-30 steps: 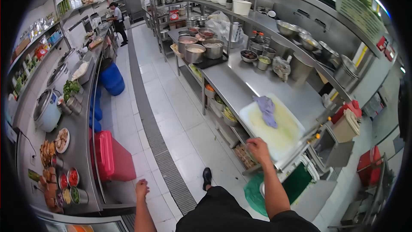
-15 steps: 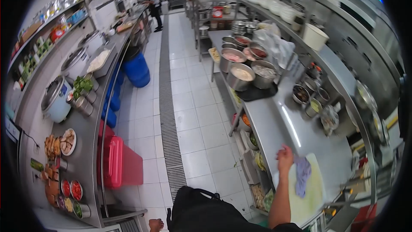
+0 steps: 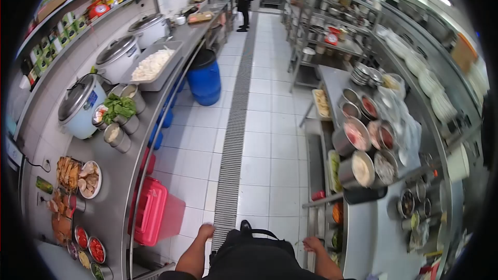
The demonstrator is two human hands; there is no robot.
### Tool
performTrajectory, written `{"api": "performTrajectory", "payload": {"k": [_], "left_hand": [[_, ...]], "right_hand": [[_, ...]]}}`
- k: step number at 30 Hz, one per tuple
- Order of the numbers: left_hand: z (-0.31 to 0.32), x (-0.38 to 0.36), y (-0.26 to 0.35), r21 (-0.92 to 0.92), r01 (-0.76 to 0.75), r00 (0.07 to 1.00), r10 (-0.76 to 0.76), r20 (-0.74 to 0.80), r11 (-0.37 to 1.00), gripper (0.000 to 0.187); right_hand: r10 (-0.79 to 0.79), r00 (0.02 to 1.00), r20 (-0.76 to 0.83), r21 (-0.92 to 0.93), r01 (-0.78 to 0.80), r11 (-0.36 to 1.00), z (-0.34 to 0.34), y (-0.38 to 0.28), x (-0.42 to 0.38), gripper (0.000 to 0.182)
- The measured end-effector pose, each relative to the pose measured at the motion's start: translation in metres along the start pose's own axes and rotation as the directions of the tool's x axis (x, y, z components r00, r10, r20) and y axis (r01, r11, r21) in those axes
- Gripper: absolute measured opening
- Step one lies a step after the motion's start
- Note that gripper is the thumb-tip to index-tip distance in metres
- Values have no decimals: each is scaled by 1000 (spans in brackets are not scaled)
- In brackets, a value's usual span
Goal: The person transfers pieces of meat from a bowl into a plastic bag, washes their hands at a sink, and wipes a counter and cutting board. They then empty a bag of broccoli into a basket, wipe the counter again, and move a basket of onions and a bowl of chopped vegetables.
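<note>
My left hand (image 3: 206, 231) hangs at my side over the tiled floor, its fingers curled in, with nothing seen in it. On the other side, my right hand (image 3: 312, 244) hangs beside the right-hand steel counter, fingers loosely bent and partly apart, holding nothing. The red lidded bin (image 3: 161, 212) is the thing nearest my left hand. Under the right counter, close to my right hand, shelves hold food trays, including a yellow-green one (image 3: 334, 171). My dark clothing (image 3: 254, 256) and one black shoe (image 3: 246, 226) show between the hands.
A floor drain grate (image 3: 232, 166) runs down the aisle. The left counter (image 3: 116, 176) carries rice cookers, a tray of white food (image 3: 154, 66) and bowls. A blue barrel (image 3: 204, 80) stands beside it. Steel pots (image 3: 356, 168) crowd the right counter. Another person (image 3: 245, 0) stands far ahead.
My view has swung left toward the aisle. My right hand has left the area over the cutting board and cloth and dropped to my side. My left hand shows more fully.
</note>
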State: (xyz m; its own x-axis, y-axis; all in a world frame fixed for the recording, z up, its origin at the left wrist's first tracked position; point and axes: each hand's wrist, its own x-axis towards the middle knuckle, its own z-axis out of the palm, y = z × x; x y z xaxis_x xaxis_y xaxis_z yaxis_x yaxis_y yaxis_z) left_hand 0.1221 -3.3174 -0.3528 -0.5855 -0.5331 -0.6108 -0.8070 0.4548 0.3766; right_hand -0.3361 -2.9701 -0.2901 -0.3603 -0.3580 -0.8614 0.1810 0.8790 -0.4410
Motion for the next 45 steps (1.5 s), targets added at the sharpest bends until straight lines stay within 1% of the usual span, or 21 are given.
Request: {"api": "performTrajectory", "payload": {"k": [1, 2, 4, 7, 11, 13, 16, 17, 18, 19, 20, 21, 23, 29, 31, 33, 35, 39, 42, 43, 45], "left_hand": [[-23, 47, -3, 309, -162, 959, 223, -173, 937, 20], [-69, 77, 23, -325, 134, 970, -191, -149, 936, 22], [-167, 100, 83, -700, 136, 937, -320, -139, 701, 31], [-224, 194, 89, -644, -1, 927, -241, -288, 765, 37], [-305, 250, 112, -693, 160, 954, -291, -75, 703, 38], [-301, 284, 86, -419, 94, 953, -203, -224, 903, 40], [-303, 294, 54, -304, 216, 961, -257, -99, 928, 40], [-311, 298, 41, 5, -70, 995, 70, -75, 998, 38], [-307, 298, 37, -408, 409, 911, -387, 139, 816, 35], [-297, 300, 18, -489, 368, 922, -377, 83, 791, 30], [-301, 297, 4, 266, -154, 975, 190, -115, 951, 23], [-297, 305, 2, -142, 108, 994, -105, 29, 984, 20], [-322, 304, 30, -837, 524, 688, -658, 306, 159, 14], [-404, 376, 64, -873, 476, 727, -513, 456, -100, 12], [-421, 423, 42, -887, 455, 795, -413, 444, -76, 12], [-435, 489, 15, -861, 424, 867, -399, 297, 281, 19], [-501, 570, 14, -818, 576, 690, -546, 474, 17, 19], [-662, 723, 4, -384, 517, 842, -535, 70, 765, 34], [-782, 859, 9, -91, 379, 914, -388, -116, 921, 35], [-823, 881, 27, -545, 208, 918, -355, -179, 812, 45], [-923, 919, 89, -661, 190, 942, -324, -86, 726, 51]], "right_hand": [[72, 996, -54, 67, -68, 995, -4, -17, -8, 29], [151, 983, -105, 140, -136, 981, -9, -26, -18, 27], [157, 983, -93, 230, -132, 964, -17, -43, -9, 24], [202, 976, -83, 352, -161, 922, -16, -75, 22, 22], [257, 966, 10, 473, -231, 850, -12, -128, 90, 20], [71, 995, 76, 437, -97, 894, -24, -161, 115, 19], [161, 981, 109, 245, -183, 952, -46, -272, 172, 23], [168, 981, 99, 243, -187, 952, -55, -311, 201, 22], [180, 980, 88, 238, -196, 951, -67, -349, 231, 21], [64, 996, 67, 100, -70, 993, -80, -380, 277, 18], [-83, 995, 56, -153, 91, 984, -97, -425, 313, 24], [-187, 980, 73, -328, 201, 923, -111, -474, 350, 21], [-283, 959, -16, -128, 279, 952, -133, -598, 356, 26], [-460, 886, -55, 14, 462, 887, -153, -867, 408, 26], [-477, 877, -47, 33, 479, 877, -149, -906, 437, 26], [-428, 902, -48, 35, 430, 902, -147, -921, 474, 27], [-270, 962, 41, -84, 272, 959, -151, -932, 488, 29], [-42, 999, 32, -39, 43, 998, -179, -940, 502, 26], [26, 997, -70, 198, -12, 980, -203, -941, 526, 21], [42, 996, -82, 263, -19, 965, -211, -945, 533, 20], [102, 987, -127, 335, -54, 941, -221, -951, 554, 20]]}}
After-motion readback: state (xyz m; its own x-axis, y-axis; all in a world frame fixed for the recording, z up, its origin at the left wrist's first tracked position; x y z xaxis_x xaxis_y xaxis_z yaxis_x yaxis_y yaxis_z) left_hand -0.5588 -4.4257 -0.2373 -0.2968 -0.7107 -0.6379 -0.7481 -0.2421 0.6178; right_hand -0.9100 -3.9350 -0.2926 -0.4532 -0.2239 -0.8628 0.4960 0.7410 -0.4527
